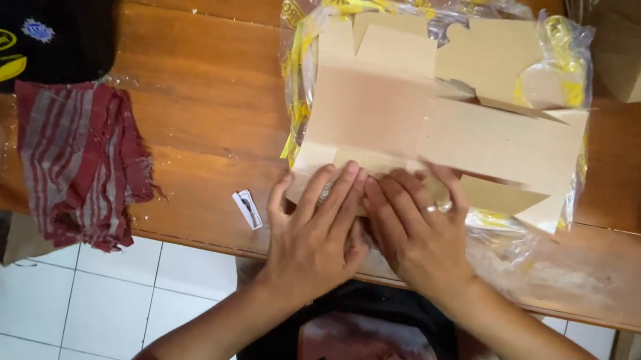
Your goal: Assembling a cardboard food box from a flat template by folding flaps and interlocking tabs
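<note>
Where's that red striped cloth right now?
The cloth lies at the table's near edge, left of the left hand, draped partly over the rim.

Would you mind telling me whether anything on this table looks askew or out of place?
A red striped cloth lies crumpled and hangs over the wooden table edge. A small paper scrap sits loose near the left hand. Both hands, the right hand too, press a flat cardboard box.
</note>
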